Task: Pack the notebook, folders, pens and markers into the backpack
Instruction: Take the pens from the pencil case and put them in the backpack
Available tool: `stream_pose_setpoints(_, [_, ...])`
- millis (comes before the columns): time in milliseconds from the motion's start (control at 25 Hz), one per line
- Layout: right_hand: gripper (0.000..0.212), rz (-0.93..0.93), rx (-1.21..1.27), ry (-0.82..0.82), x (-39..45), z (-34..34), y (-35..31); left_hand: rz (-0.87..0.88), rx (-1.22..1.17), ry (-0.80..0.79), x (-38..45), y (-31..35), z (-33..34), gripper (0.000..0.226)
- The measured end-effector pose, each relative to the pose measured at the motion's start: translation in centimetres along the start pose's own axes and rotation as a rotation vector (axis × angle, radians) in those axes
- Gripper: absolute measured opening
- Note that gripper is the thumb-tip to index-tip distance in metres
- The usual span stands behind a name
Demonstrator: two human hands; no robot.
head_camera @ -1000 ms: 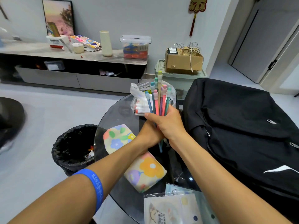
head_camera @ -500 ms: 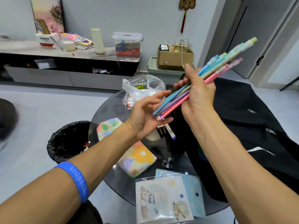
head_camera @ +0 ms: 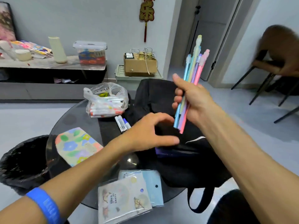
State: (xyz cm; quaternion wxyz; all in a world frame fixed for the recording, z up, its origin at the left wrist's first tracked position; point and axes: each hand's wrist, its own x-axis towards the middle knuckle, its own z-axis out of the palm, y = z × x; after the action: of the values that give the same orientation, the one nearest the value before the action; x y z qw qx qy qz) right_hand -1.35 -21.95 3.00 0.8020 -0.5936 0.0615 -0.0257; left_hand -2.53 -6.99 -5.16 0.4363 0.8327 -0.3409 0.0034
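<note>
A bundle of pastel pens (head_camera: pixel 192 84) stands nearly upright in the right hand (head_camera: pixel 192 101), fingers curled tight around the shafts, raised above the black backpack (head_camera: pixel 178 160) on the round glass table (head_camera: pixel 76 117). The left hand (head_camera: pixel 148 133) reaches over the backpack, fingers spread and holding nothing. A clear plastic bag (head_camera: pixel 106 99) beside the backpack holds markers; two loose markers (head_camera: pixel 122 123) lie near it.

Pale grey walls (head_camera: pixel 97 16) and floor (head_camera: pixel 24 120), low shelf unit (head_camera: pixel 48 65), grey door (head_camera: pixel 208 38)
</note>
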Motion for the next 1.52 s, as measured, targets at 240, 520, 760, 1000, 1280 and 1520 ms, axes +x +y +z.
stream_pose_setpoints(240, [0.027, 0.074, -0.028, 0.019, -1.8, -8.0, -5.2, -0.092, 0.085, 0.024, 3.2, 1.9, 3.9, 0.037])
stream_pose_setpoints(520, [0.012, -0.006, -0.812, -0.468, -4.9, -14.6, -3.9, -0.390, -0.418, 0.643, 14.6, 6.5, -5.4, 0.032])
stream_pose_setpoints(760, [0.014, -0.236, -1.826, -0.216, 1.1, -11.5, 1.5, -0.150, -0.423, 0.629, 17.4, 9.2, -7.5, 0.025])
stream_pose_setpoints(1000, [0.028, -0.391, -1.943, -0.164, 9.4, -7.3, 3.8, -0.097, -0.365, 0.512, 15.8, 8.6, -8.0, 0.026])
stream_pose_setpoints(1280, [0.037, -0.366, -1.952, -0.236, 12.8, -6.9, 7.0, -0.082, -0.376, 0.466, 15.8, 7.7, -8.1, 0.029])
stream_pose_setpoints(1520, [0.025, -0.330, -1.882, -0.094, 10.7, -6.8, 6.2, -0.179, -0.360, 0.562, 16.2, 6.2, -8.2, 0.031])
